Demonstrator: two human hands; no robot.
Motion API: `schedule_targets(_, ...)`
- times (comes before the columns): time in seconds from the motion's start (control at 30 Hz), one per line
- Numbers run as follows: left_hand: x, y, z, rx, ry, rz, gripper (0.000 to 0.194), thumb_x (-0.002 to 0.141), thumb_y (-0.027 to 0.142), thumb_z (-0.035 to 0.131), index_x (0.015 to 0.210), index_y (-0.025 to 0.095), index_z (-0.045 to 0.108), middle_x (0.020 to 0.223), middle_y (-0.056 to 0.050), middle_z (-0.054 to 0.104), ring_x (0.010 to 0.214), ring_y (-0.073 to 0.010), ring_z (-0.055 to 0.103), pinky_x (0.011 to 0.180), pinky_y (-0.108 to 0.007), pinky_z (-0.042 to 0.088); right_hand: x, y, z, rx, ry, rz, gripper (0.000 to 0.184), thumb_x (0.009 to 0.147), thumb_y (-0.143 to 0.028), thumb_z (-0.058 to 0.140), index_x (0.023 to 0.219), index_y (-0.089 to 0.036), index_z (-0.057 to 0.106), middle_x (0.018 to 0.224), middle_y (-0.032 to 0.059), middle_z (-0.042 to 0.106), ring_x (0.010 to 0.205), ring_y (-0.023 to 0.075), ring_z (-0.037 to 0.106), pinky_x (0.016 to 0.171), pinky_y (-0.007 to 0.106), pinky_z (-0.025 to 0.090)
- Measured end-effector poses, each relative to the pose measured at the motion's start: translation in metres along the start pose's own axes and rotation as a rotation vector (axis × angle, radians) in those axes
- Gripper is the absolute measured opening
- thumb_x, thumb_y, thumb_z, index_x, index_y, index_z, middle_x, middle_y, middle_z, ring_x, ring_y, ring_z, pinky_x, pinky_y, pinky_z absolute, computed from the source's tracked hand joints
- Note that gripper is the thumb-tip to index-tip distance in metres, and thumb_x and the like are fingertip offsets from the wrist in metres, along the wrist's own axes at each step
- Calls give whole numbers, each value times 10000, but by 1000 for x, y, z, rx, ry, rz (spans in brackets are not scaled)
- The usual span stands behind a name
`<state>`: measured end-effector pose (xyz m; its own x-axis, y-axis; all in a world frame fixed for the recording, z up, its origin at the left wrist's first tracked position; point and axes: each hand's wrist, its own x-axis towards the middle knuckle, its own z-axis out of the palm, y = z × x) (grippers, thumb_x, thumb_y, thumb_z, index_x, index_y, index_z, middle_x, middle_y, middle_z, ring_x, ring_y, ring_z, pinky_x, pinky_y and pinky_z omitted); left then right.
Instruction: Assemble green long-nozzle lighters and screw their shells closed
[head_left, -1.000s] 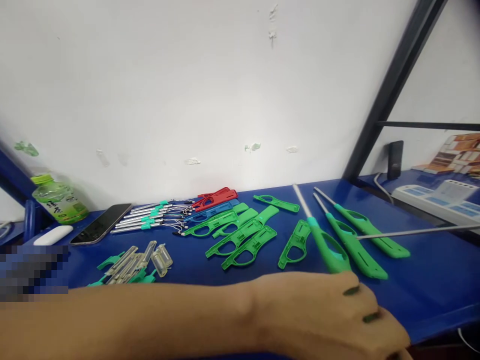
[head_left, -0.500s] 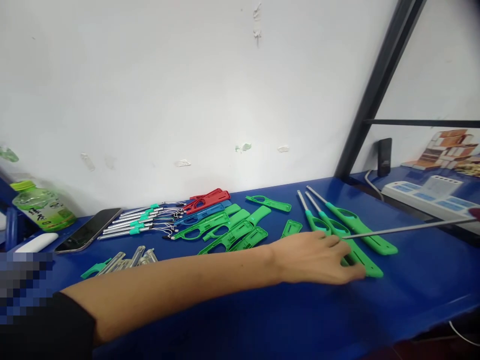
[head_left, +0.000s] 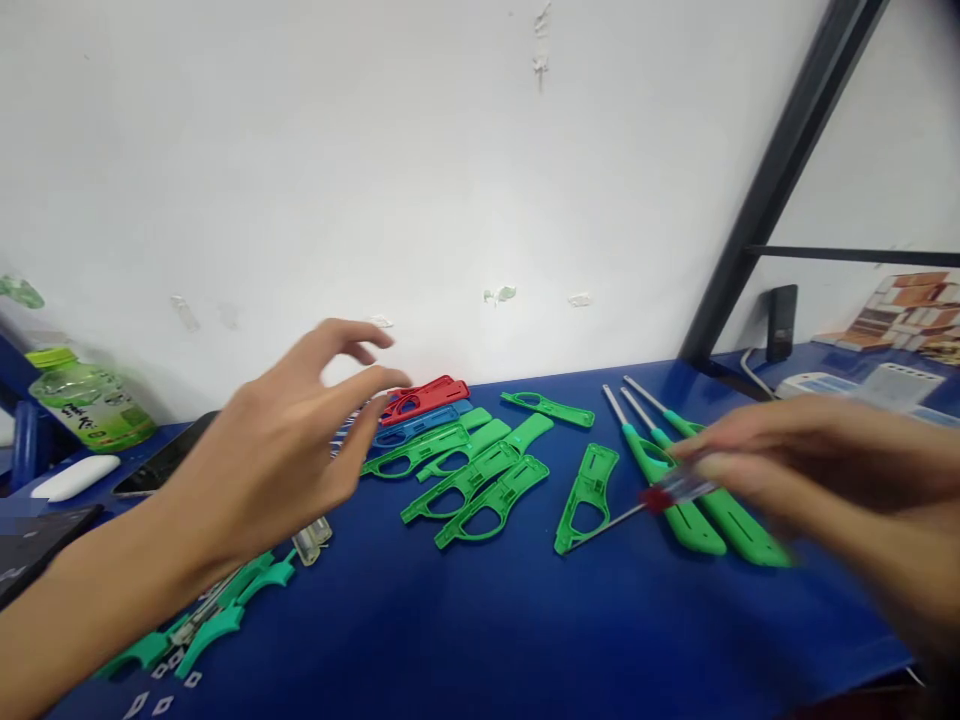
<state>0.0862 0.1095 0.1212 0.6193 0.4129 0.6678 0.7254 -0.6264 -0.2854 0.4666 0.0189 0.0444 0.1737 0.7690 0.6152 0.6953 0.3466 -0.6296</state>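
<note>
My left hand (head_left: 289,430) hovers over the left part of the table, fingers curved and apart, with nothing in it. At the right, my right hand (head_left: 810,480), slightly blurred, grips a screwdriver (head_left: 664,495) by its clear and red handle. Its thin shaft points left and down, its tip by a lone green lighter half-shell (head_left: 592,480); I cannot tell if they touch. Below the right hand lie several green stick lighters (head_left: 686,520) with metal tubes. Between the hands are several more green half-shells (head_left: 495,500), a blue shell (head_left: 412,428) and a red shell (head_left: 435,396).
Green triggers (head_left: 217,630), small pale pieces (head_left: 163,705) and clear parts (head_left: 311,540) lie under my left arm. A phone (head_left: 157,468), a white case (head_left: 75,478) and a green bottle (head_left: 90,405) stand farther left. A dark post (head_left: 780,190) rises at the back right.
My left hand has let go of the green lighter at the right and moved left and up. My right hand has come into view with the screwdriver, whose shaft alone showed before.
</note>
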Motion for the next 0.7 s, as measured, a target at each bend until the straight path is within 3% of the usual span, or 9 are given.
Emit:
schedule_targets(0.03,-14,-2,-5,2,0,-37,241,1054,290,491,1187,268,691,1402,-69,591,432,-4,449,514,-276,461,7,-19,13,98,-101,-2,254,829,-517,871,971,-312,828,797,-10,809,533,103,685,444,125,518)
schedule_targets(0.07,-28,-1,-9,1,3,-82,234,1048,327,507,1188,286,690,1413,-53,580,425,6,446,508,-270,460,9,-33,26,206,-211,1,231,806,-533,882,876,-319,827,725,-34,793,500,90,677,456,101,519)
schedule_targets(0.2,-79,8,-12,-5,45,-249,272,1032,260,512,1233,350,672,1417,9,568,523,-19,530,516,-246,463,-11,-49,71,353,-518,112,67,882,-390,817,887,-324,828,838,-51,835,674,128,793,550,105,582)
schedule_targets(0.3,-108,5,-12,24,-41,-283,261,1056,340,470,1218,365,673,1353,5,600,863,-158,703,547,-274,477,-26,-32,85,215,-478,10,61,895,-404,810,930,-355,821,884,-87,839,752,141,819,635,123,622)
schedule_targets(0.37,-124,-2,-14,73,-112,-333,249,1067,381,460,1178,346,680,1280,-7,638,1042,-236,695,596,-315,505,-29,-18,84,49,-395,-126,130,914,-466,789,1017,-390,815,973,-100,845,803,155,830,697,158,653)
schedule_targets(0.43,-140,-10,-18,100,-168,-390,267,1072,412,454,1146,326,695,1226,-24,671,1088,-270,670,637,-355,528,-25,0,75,-132,-302,-247,213,981,-521,693,1118,-392,792,1075,-74,841,930,200,834,836,259,685)
schedule_targets(0.5,-155,-18,-22,91,-226,-443,306,1068,436,448,1156,322,717,1220,-43,692,1128,-297,651,712,-409,560,-17,22,63,-315,-198,-334,310,1043,-511,561,1229,-356,756,1131,-11,834,934,246,832,859,370,704)
schedule_targets(0.6,-171,-31,-24,75,-290,-474,362,1064,445,428,1176,320,749,1216,-65,714,1148,-325,653,840,-498,585,0,54,49,-478,-304,-512,433,1057,-326,433,1426,-329,660,1385,51,740,1223,306,747,1036,540,637)
schedule_targets(0.7,-170,-52,-17,90,-354,-462,399,1068,455,406,1131,311,773,1187,-82,728,1095,-328,672,850,-517,603,16,71,48,-509,-426,-717,556,1005,-206,418,1499,-383,600,1532,13,638,1349,306,671,1014,545,649)
